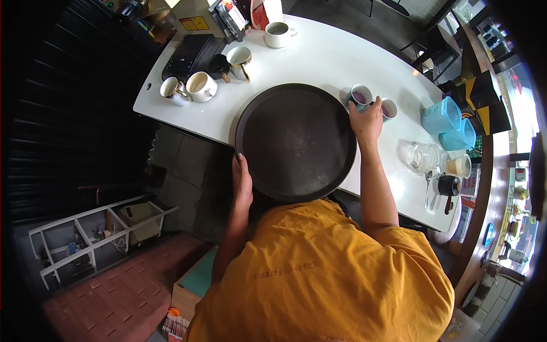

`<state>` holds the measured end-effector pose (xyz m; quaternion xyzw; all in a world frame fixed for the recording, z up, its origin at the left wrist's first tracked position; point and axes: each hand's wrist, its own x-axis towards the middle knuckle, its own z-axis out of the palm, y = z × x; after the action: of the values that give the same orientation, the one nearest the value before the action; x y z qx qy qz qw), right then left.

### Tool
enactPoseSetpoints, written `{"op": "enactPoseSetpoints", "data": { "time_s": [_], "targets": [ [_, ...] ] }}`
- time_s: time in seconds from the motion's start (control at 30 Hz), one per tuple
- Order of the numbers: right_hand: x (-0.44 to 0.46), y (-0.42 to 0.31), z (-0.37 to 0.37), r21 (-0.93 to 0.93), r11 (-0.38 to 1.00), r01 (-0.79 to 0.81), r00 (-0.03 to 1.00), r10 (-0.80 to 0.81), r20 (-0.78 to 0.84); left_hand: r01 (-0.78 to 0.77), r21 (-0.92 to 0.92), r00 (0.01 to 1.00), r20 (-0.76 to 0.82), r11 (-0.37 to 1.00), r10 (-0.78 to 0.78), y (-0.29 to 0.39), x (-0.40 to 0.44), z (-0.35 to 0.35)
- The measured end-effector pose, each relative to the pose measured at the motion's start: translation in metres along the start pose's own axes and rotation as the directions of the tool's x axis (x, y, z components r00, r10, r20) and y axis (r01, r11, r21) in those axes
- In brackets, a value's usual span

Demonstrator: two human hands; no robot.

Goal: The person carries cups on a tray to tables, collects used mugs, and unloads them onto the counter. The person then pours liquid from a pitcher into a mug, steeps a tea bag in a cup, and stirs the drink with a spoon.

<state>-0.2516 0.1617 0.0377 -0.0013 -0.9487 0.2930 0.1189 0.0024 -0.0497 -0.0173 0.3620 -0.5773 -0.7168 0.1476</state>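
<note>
Holding a tray (296, 142) beside two cups (359, 96).
The tray overlaps the counter's (319, 51) near edge, its rim clamped in the left hand (242, 181); the right hand (367, 121) is at the cups, its exact grip unclear.

Shows plain dark brown, with paler scuffs, on the round tray (296, 139), against glossy white on the counter (319, 51) and mustard orange on the shirt (336, 273), marked with faint, darker lettering. Carries purple inside the 2 cups (360, 91), with pale rims and some teal outside, then translucent light blue on the 2 containers (441, 117) and a black-and-yellow geometric pattern on the panels (481, 102). Runs to ridged black on the wall (74, 102), white on the rack frame (85, 251), brick red on the blocky bench (114, 296) and green on the box top (196, 271).
</note>
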Motion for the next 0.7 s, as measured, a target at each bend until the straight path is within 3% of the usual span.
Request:
{"op": "enactPoseSetpoints", "data": {
  "time_s": [0.1,0.2,0.27,0.3,0.37,0.4,0.47,0.67,0.7],
  "targets": [
    [0.001,0.002,0.004,-0.022,1.0,-0.018,1.0,0.018,-0.02,-0.02,-0.028,0.998,-0.052,0.999,0.018,-0.017,0.005,-0.009],
    [0.001,0.002,0.011,-0.01,1.0,-0.004,0.999,0.004,-0.031,0.054,-0.031,0.993,-0.101,0.998,-0.057,-0.02,0.005,-0.015],
    [0.004,0.001,0.015,0.015,1.0,0.019,0.999,-0.018,-0.039,0.069,-0.196,0.996,-0.046,0.978,-0.079,-0.024,0.007,-0.019],
    [0.005,0.001,0.018,0.051,0.999,0.012,0.998,-0.009,-0.06,0.073,-0.192,0.996,-0.045,0.979,-0.083,-0.019,0.005,-0.018],
    [0.008,0.002,0.023,0.088,0.996,-0.001,0.997,0.007,-0.076,0.212,-0.252,0.964,-0.103,0.944,-0.244,-0.002,-0.002,-0.017],
    [0.009,0.003,0.024,0.095,0.995,-0.02,0.998,0.025,-0.056,0.217,-0.247,0.963,-0.104,0.944,-0.249,-0.001,-0.003,-0.019],
    [0.012,0.006,0.026,0.098,0.994,-0.042,0.998,0.046,-0.034,0.232,-0.05,0.967,-0.091,0.971,-0.236,0.0,-0.004,-0.027],
    [0.017,-0.015,0.015,0.121,0.988,0.097,0.992,-0.087,-0.087,0.171,0.092,0.984,0.043,0.981,-0.175,0.001,-0.014,-0.044],
    [0.016,-0.021,0.013,0.144,0.982,0.122,0.99,-0.109,-0.092,0.196,0.03,0.98,0.028,0.98,-0.197,0.008,-0.016,-0.042]
  ]
}}
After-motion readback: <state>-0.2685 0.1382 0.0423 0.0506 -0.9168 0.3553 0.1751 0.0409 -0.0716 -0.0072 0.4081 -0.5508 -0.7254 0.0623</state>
